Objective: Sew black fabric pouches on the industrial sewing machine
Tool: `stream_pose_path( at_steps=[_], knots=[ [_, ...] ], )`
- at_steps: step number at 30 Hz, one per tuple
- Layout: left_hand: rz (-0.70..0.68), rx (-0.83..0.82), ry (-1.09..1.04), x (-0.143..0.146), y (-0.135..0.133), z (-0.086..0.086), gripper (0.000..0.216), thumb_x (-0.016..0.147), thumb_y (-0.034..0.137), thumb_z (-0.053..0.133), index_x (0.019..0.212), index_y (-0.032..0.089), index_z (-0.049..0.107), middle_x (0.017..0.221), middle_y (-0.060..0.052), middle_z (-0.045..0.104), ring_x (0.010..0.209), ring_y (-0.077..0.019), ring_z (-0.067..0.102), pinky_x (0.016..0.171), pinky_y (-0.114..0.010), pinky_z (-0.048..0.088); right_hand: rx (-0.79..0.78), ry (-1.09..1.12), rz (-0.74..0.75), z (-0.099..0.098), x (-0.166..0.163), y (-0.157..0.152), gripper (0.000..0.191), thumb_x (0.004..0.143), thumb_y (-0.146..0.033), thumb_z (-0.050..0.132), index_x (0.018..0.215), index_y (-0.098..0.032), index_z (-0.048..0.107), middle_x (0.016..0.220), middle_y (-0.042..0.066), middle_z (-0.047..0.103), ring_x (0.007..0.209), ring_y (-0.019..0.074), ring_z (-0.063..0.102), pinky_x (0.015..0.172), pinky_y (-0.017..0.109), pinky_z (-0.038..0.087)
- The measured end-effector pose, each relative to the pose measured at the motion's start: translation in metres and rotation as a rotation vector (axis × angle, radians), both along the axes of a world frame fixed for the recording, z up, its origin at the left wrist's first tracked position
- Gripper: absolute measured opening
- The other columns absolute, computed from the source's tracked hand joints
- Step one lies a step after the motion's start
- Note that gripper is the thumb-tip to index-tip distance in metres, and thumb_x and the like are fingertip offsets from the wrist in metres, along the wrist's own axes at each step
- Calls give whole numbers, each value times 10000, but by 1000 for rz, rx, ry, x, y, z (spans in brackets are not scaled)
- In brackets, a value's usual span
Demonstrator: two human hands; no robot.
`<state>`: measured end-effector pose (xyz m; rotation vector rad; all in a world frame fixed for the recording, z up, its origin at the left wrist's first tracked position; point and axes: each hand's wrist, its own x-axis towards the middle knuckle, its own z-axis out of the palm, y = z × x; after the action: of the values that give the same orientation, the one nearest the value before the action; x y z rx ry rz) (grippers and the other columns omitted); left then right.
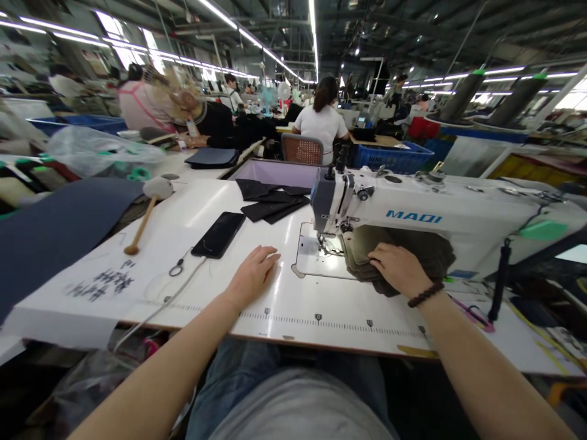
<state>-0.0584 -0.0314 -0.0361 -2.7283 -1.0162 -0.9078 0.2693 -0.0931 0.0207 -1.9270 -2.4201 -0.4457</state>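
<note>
MAQI (414, 217) on the sewing machine (463, 208) — unclear handwriting (103, 283) on a white surface (59, 313), small unclear numbers on tabletop scale (318, 318)

Looks like the floor of a garment factory, seen from a work station with a white sewing machine (385, 198) marked MAQI. Beneath the machine, a stack of dark cloth pieces (361, 247); before it, a white tabletop (293, 296) with a printed ruler scale (318, 318) along the near edge. Just left of it, more cut black pieces (275, 206); far left of it, thread spools (50, 177). Beyond it, a blue plastic crate (392, 157), a person in a white top (321, 125), seated with back turned, and, farther off, more people (233, 96). Behind and right of it, tall green-tipped thread cones (463, 98). High above it, long strip lights (250, 38).
</note>
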Motion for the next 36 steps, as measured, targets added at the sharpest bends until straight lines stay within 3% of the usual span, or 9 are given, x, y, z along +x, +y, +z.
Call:
stream_pose_path(
  at_steps=[6, 15, 22, 29, 36],
  knots=[
    [-4, -20, 10, 1, 0, 1, 291, 866, 145, 302, 1020, 132, 549, 1049, -99, 540, 1001, -208, 498, 954, -464, 387, -31, 29, -1, 2, 3, 1, 155, 850, -214, 496, 823, -199, 648, 827, 20, 585, 732, 130, 553, 635, 231, 385],
    [5, -16, 3, 0, 2, -1, 288, 876, 158, 306, 1015, 122, 555, 1056, -103, 543, 1000, -211, 498, 955, -457, 389, 8, -21, 3, 1, -4, -1, 200, 849, -147, 458, 755, -163, 633, 793, 45, 570, 709, 155, 535, 660, 272, 365],
    [51, -32, 33, 3, -1, 4, 293, 874, 174, 312, 1012, 126, 566, 1056, -103, 552, 1000, -213, 506, 934, -447, 415, 42, 66, 53, 0, 5, 1, 227, 853, -138, 414, 765, -180, 619, 772, 29, 562, 685, 131, 532, 629, 238, 377],
    [86, -18, 34, 7, -2, 7, 292, 870, 226, 332, 1002, 161, 585, 1037, -92, 576, 976, -225, 540, 903, -439, 448, 198, 171, 68, 4, 13, 3, 175, 838, -108, 415, 819, -157, 582, 873, 71, 574, 841, 193, 524, 766, 310, 386],
    [111, 53, 26, 4, 4, 0, 280, 872, 260, 350, 1014, 176, 576, 1057, -85, 575, 989, -242, 540, 902, -447, 447, 299, 228, 139, 0, 23, 0, 210, 847, -83, 385, 882, -156, 579, 796, 55, 599, 783, 177, 543, 818, 330, 388]
  ],
)
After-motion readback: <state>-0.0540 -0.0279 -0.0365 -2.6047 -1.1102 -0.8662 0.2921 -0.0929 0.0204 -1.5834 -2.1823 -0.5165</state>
